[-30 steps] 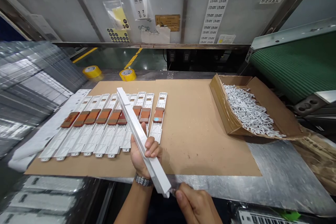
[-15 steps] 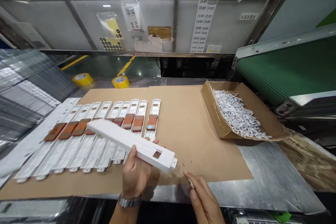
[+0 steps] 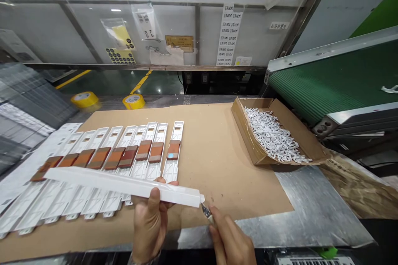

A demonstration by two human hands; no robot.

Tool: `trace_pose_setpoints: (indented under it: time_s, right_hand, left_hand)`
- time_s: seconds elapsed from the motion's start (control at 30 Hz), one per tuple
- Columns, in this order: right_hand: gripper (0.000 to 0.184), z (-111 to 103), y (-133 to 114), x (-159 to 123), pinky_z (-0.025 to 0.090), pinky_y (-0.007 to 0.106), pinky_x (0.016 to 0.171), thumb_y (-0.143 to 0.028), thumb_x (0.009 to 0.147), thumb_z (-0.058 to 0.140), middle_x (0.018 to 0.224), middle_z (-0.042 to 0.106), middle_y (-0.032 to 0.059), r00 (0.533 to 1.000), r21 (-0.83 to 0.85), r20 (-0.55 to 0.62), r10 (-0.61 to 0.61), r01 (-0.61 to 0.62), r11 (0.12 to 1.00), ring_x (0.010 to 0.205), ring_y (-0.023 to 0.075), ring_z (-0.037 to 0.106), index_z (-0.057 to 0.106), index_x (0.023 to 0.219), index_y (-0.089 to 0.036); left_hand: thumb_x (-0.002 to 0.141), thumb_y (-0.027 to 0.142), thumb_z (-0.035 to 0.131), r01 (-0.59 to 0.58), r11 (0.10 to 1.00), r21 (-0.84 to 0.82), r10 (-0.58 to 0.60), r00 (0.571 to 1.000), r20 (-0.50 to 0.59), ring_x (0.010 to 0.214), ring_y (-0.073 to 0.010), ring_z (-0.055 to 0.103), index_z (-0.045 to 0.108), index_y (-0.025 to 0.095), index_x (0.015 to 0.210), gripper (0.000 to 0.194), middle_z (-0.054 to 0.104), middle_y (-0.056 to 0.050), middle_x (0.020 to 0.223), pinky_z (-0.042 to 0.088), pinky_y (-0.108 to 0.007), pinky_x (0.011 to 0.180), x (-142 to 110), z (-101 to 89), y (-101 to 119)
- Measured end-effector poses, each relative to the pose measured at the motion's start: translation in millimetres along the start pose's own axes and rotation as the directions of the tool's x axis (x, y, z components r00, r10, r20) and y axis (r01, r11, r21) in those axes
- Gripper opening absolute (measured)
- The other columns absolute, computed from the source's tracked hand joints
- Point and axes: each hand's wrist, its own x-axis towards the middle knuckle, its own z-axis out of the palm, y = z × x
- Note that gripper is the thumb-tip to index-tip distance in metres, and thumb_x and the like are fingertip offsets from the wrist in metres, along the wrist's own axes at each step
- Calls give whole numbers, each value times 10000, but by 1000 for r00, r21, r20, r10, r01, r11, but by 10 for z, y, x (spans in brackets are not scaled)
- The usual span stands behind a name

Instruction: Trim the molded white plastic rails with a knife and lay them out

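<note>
My left hand (image 3: 151, 219) grips a long white plastic strip (image 3: 121, 185), held level and crosswise above the cardboard sheet (image 3: 214, 161). My right hand (image 3: 231, 240) pinches a small metal blade (image 3: 206, 211) whose tip touches the strip's right end. Behind the strip, several matching white strips (image 3: 137, 157) with brown pads lie side by side on the cardboard.
An open cardboard box (image 3: 306, 136) of small white plastic bits sits at the right. Two yellow tape rolls (image 3: 84, 99) lie at the back left. A green conveyor belt (image 3: 336, 87) runs along the right. Stacked clear trays (image 3: 27, 103) stand at the left.
My left hand has turned the strip from pointing away to lying level across the view. My right hand has brought the blade up to the strip's right end.
</note>
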Motion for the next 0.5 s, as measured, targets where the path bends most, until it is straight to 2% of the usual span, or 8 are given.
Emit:
trace_pose_setpoints:
  time_s: [0.17,0.37,0.5]
  right_hand:
    - [385,-14,3,6,478,238,505,-220,928,405,750,608,53,1000,-15,13,-6,7,1000,572,163,590,451,1310,-220]
    - [402,-31,-6,18,499,239,533,-215,927,402,801,636,65,1000,-29,25,-17,17,999,616,169,624,434,1328,-209]
    - [390,-21,-2,28,486,214,498,-221,925,396,769,639,55,999,-35,-6,-31,31,999,576,153,619,470,1307,-202]
  left_hand:
    - [478,395,835,-2,999,32,2,1000,-4,781,-217,651,500,222,935,593,641,-5,825,525,-257,581,-2,18,-9]
    - [504,410,820,-12,999,51,12,1000,1,660,-161,620,522,195,904,543,621,-1,803,506,-253,557,-14,37,-11]
    - [504,431,814,-25,996,84,26,1000,-11,661,-166,621,528,191,891,538,614,1,785,502,-259,554,-28,47,-5]
